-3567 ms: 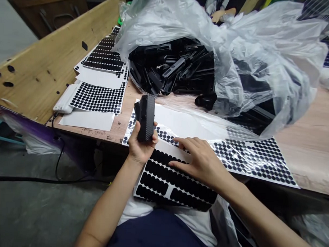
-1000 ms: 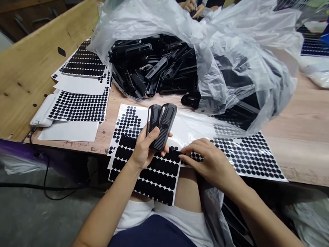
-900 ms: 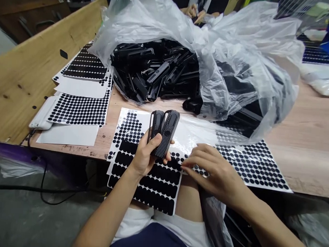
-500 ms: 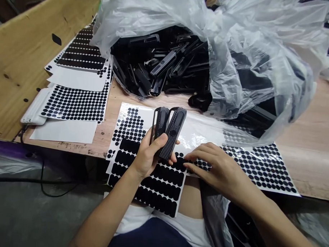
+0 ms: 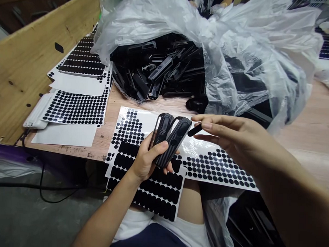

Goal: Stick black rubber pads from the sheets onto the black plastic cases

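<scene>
Wooden worktop [image 5: 310,125] fills my view, with a raised plywood board [image 5: 34,57] running along its far-left edge. Behind both my hands a big clear plastic bag [image 5: 237,43] lies open, heaped with black plastic parts [image 5: 161,73]; one loose black part [image 5: 197,103] sits on the wood just beyond my right fingertips.

My left hand [image 5: 147,160] is clenched around two black textured shells [image 5: 171,136], held fanned apart with their ends pointing up and away from me, thumb pressed across the nearer one. Each shows an oval recess on its face.

My right hand [image 5: 234,140] is raised just to the right of those shells, its fingertips pinching a small black oblong sticker [image 5: 194,130]. The sticker's free end points at the shells and sits just beside the top of the right-hand one; I cannot tell whether they touch.

Beneath my left hand, a sheet of oblong black stickers [image 5: 151,188] rests partly on my lap and overhangs the worktop edge. Under and beyond both hands lies a glossy sheet of round black dots [image 5: 219,168], with many already peeled off its middle. Well off to the left of my left hand, more dot sheets [image 5: 76,106] are stacked, with a white flat device [image 5: 36,113] next to them.
</scene>
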Demonstrator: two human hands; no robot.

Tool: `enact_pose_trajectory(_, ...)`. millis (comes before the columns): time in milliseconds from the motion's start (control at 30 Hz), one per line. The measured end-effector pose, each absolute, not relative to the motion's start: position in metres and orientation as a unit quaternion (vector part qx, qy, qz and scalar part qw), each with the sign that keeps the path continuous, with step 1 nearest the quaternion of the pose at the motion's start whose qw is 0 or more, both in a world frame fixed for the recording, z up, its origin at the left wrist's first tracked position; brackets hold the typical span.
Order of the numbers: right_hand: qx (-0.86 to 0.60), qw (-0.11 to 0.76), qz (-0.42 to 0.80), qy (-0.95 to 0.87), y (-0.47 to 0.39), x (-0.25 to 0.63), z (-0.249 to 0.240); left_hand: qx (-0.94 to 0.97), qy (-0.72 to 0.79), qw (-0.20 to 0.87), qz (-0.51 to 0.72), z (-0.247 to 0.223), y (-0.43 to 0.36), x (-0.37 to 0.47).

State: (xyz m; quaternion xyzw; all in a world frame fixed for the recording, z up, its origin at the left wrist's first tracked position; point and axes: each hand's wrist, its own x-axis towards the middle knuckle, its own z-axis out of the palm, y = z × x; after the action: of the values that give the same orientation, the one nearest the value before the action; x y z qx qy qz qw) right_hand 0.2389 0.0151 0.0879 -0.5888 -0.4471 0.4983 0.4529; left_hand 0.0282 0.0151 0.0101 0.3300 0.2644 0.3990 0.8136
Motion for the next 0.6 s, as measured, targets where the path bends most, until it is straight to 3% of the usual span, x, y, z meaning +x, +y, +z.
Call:
enact_pose_trajectory(233, -0.583, 0.385, 0.505, -0.506, 0.027, 0.235, 0.095, 0.333, 0.252, 0.822, 0.388, 0.01, 0.014, 0.028)
enact_pose_trajectory(600, -0.588, 0.369, 0.489, -0.528, 0.03, 0.236, 0.09, 0.336, 0.244, 0.824, 0.386, 0.009, 0.015, 0.027)
